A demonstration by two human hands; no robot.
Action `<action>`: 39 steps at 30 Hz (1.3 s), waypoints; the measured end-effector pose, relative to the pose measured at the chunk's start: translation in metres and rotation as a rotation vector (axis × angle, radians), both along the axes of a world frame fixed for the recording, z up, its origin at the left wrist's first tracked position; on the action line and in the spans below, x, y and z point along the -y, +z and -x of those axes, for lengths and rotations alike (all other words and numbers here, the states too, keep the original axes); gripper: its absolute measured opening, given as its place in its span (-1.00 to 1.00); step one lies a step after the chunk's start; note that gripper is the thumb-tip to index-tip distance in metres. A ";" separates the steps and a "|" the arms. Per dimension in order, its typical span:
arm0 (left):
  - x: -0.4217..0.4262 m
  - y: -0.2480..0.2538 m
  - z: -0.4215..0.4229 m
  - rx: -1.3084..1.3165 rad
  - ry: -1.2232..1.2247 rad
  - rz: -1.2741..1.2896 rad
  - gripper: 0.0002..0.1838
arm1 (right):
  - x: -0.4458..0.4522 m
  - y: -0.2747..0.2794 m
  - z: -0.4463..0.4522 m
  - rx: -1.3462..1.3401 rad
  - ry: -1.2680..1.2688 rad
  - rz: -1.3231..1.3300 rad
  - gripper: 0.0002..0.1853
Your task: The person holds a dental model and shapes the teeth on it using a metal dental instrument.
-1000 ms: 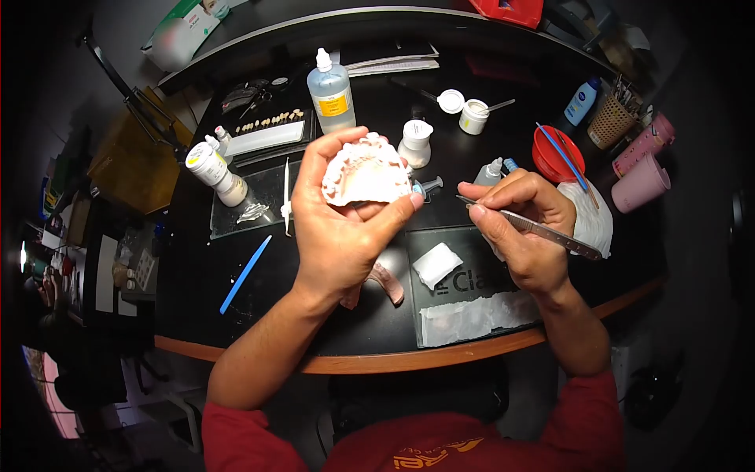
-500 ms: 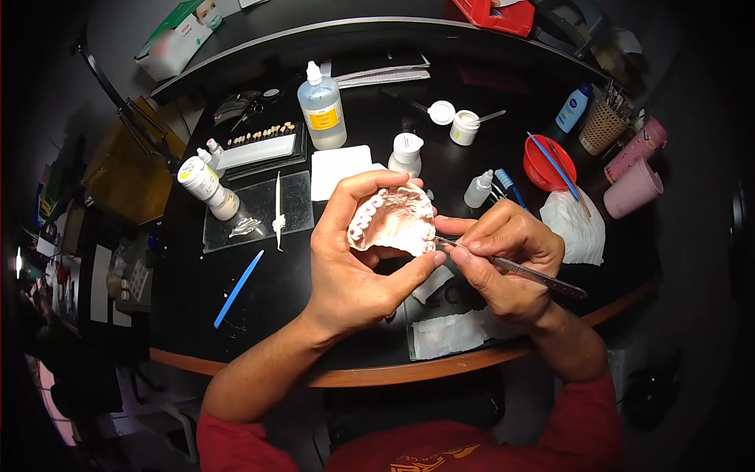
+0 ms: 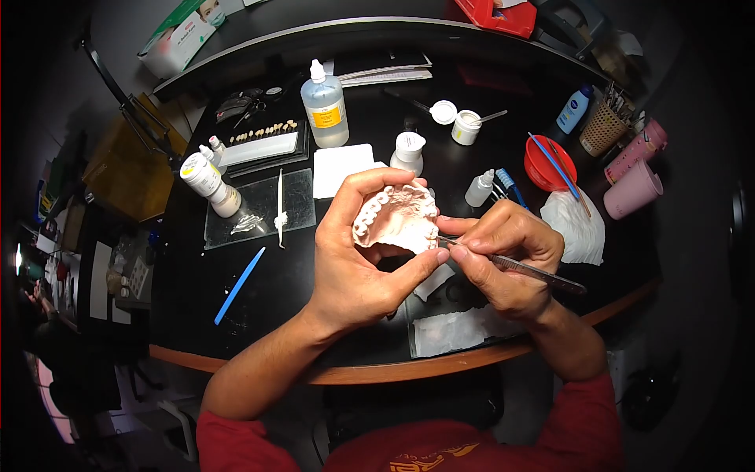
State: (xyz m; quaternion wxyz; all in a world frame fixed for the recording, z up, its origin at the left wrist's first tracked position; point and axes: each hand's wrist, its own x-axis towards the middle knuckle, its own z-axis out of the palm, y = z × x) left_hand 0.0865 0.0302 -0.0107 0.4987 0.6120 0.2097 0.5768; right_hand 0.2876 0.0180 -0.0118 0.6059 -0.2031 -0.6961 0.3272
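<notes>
A pale plaster dental model (image 3: 399,220) with a row of teeth is held up by my left hand (image 3: 358,252), fingers wrapped round its back and thumb at its lower right edge. My right hand (image 3: 507,256) pinches a thin metal instrument (image 3: 539,272) like a pen. The instrument's tip is at the right end of the model, close to my left thumb; whether it touches cannot be made out. Beneath the hands lies a piece of white tissue (image 3: 434,282), partly hidden.
A glass slab (image 3: 303,208) bears a white-tipped tool. Around it stand a large bottle (image 3: 324,110), a powder bottle (image 3: 407,152), an open jar (image 3: 466,130) and a dropper bottle (image 3: 480,189). A red bowl (image 3: 543,167) is at the right, a blue stick (image 3: 240,285) at the left.
The model has moved down and right and turned in my left hand. My right hand has come lower and left, bringing the instrument's tip to the model's right end.
</notes>
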 end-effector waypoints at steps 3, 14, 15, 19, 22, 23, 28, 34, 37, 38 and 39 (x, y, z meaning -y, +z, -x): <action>0.001 0.000 -0.001 0.024 -0.017 0.035 -0.21 | -0.001 0.000 0.000 0.021 -0.023 -0.026 -0.80; 0.008 0.003 -0.006 0.104 -0.050 0.138 -0.18 | -0.001 0.000 0.002 0.040 -0.094 -0.097 -0.80; 0.008 0.003 -0.006 0.098 -0.051 0.133 -0.19 | -0.001 0.000 0.001 0.041 -0.093 -0.097 -0.80; 0.008 0.002 -0.005 0.075 -0.055 0.097 -0.23 | 0.001 -0.001 0.000 0.037 -0.095 -0.093 -0.79; 0.010 -0.001 -0.007 0.104 -0.056 0.116 -0.25 | 0.001 -0.003 0.000 0.048 -0.103 -0.099 -0.77; 0.011 -0.002 -0.008 0.109 -0.055 0.130 -0.24 | 0.001 -0.004 -0.001 0.055 -0.106 -0.102 -0.77; 0.015 -0.002 -0.009 0.097 -0.035 0.146 -0.19 | 0.003 -0.006 0.000 0.031 -0.094 -0.084 -0.76; 0.013 0.000 -0.007 0.101 -0.076 0.174 -0.17 | 0.002 -0.002 -0.001 0.042 -0.087 -0.058 -0.76; 0.012 0.000 -0.005 0.090 -0.083 0.158 -0.17 | 0.001 -0.002 -0.003 0.037 -0.070 -0.040 -0.77; 0.013 0.001 -0.006 0.101 -0.080 0.161 -0.18 | 0.000 -0.001 -0.003 0.034 -0.064 -0.036 -0.78; 0.013 0.002 -0.007 0.114 -0.077 0.165 -0.19 | -0.001 -0.001 -0.003 0.036 -0.062 -0.046 -0.78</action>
